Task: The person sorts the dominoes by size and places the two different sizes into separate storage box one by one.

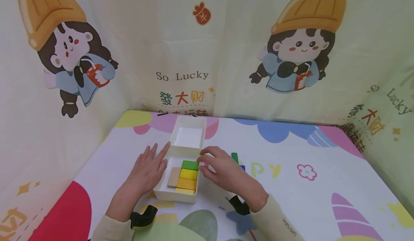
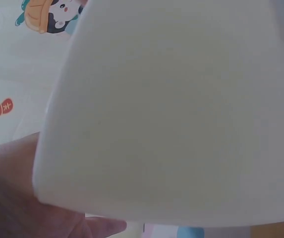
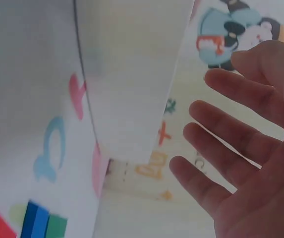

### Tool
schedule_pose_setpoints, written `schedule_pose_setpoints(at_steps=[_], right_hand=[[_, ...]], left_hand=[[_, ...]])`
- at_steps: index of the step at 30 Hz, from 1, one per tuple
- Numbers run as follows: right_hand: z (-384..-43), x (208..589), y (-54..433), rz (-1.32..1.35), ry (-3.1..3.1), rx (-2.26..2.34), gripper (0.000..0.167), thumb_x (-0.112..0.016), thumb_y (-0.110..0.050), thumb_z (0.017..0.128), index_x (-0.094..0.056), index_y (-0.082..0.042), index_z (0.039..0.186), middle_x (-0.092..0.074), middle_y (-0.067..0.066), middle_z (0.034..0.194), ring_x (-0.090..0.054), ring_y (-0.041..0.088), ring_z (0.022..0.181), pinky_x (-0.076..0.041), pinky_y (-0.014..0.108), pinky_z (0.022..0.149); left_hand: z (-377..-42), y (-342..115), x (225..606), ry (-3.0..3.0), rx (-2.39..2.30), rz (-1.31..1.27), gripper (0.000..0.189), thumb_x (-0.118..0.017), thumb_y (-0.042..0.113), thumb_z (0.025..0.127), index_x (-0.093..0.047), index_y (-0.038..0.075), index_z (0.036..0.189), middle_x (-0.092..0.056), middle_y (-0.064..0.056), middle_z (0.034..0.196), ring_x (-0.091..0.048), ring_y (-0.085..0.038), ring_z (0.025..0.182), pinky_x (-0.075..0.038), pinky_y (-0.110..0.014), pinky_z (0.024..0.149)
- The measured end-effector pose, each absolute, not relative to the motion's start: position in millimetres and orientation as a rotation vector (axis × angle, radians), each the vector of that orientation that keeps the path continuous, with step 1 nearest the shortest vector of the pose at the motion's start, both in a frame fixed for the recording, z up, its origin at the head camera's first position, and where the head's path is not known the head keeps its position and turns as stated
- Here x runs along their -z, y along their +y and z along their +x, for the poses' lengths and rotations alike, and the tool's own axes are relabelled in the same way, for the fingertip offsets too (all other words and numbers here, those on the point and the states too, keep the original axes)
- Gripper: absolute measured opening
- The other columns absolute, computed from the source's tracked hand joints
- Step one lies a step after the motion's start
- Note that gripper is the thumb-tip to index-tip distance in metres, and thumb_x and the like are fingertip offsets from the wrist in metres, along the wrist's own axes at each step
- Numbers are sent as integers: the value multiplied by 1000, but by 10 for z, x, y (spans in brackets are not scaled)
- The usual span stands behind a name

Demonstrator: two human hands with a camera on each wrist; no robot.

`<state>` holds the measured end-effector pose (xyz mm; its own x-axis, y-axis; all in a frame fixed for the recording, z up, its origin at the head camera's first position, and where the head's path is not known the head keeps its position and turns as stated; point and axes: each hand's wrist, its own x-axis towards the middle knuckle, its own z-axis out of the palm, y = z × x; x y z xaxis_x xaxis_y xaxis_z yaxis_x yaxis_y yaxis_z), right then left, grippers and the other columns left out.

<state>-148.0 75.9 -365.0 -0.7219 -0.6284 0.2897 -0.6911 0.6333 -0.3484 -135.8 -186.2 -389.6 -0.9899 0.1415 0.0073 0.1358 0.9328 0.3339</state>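
A white box (image 1: 177, 196) on the table holds a tan block (image 1: 174, 177), a green block (image 1: 190, 165), a yellow block (image 1: 189, 174), an orange block (image 1: 186, 183) and a pale yellow block (image 1: 185, 191), lying flat. My left hand (image 1: 147, 171) lies along the box's left side with straight fingers; in the left wrist view the white wall covers part of it. Over at the right rim is my right hand (image 1: 223, 171). Its fingers are spread and loosely bent, with nothing held between them in the right wrist view.
Just behind the box stands a second white tray or lid (image 1: 188, 148). Right of my right hand lie a loose green block (image 1: 234, 158) and a blue block (image 1: 242, 168), partly hidden by that hand. Printed cloth (image 1: 226, 54) hangs around the table (image 1: 291, 198).
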Motion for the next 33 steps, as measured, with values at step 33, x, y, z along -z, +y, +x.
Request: schedule_pose_setpoints(at_steps=[33], right_hand=[[-1697,4064,1485,511,-3145,-638,48,-69,-22,92,-58,-8,136,-49,16,144,-50,35,125,-50,51,102]], left_hand=[[-1329,-1825,3890,3157,-529,335,57,-47,18,101,-32,8,155,-32,-26,158,-24,-53,145,-21,-71,114]])
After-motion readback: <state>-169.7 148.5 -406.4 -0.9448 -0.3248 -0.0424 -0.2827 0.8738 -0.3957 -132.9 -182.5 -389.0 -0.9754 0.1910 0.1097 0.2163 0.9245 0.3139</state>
